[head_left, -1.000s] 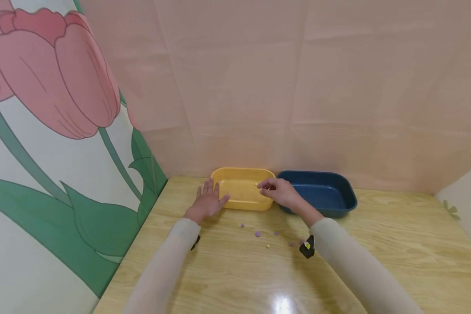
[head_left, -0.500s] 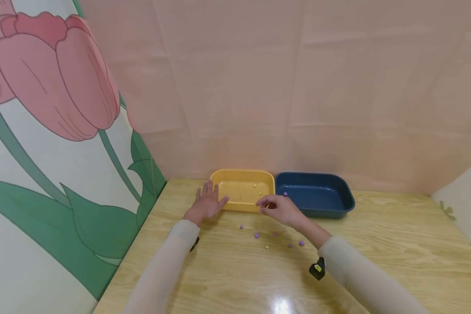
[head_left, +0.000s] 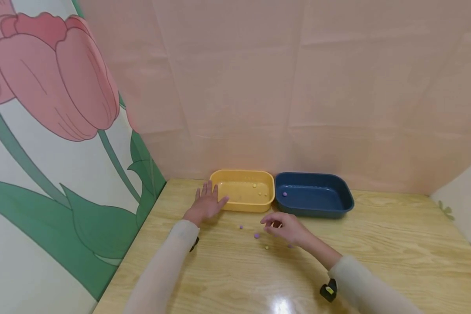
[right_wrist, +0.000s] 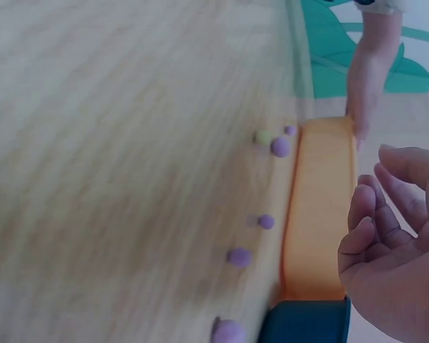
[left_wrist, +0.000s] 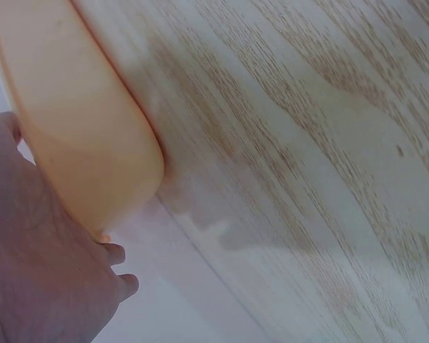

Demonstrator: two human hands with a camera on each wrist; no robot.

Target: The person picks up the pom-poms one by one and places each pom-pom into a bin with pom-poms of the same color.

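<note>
My left hand [head_left: 206, 205], fingers straight and spread, rests at the left rim of a yellow tray [head_left: 243, 208]. In the left wrist view, its fingers lie along the outside edge of that tray [left_wrist: 93, 128]. My right hand [head_left: 286, 226] hovers over the table in front of the trays, fingers loosely bent, thumb apart from them. The right wrist view shows nothing between its fingertips. Near it on the table lie a purple ball [head_left: 257, 235], a smaller purple ball [head_left: 241, 226] and a yellow ball [head_left: 267, 247]. The hand hides other purple balls, seen in the right wrist view [right_wrist: 239, 257].
A dark blue tray [head_left: 318, 213] stands right beside the yellow one, with a purple ball [head_left: 284, 194] inside. Several small yellow balls [head_left: 254, 186] lie in the yellow tray. Behind both hangs a pink cloth [head_left: 235, 109]; a tulip-printed panel [head_left: 59, 87] borders the left.
My right hand has drawn back from above the yellow tray to over the table, uncovering small yellow balls there and a purple ball in the blue tray. The left hand has stayed put.
</note>
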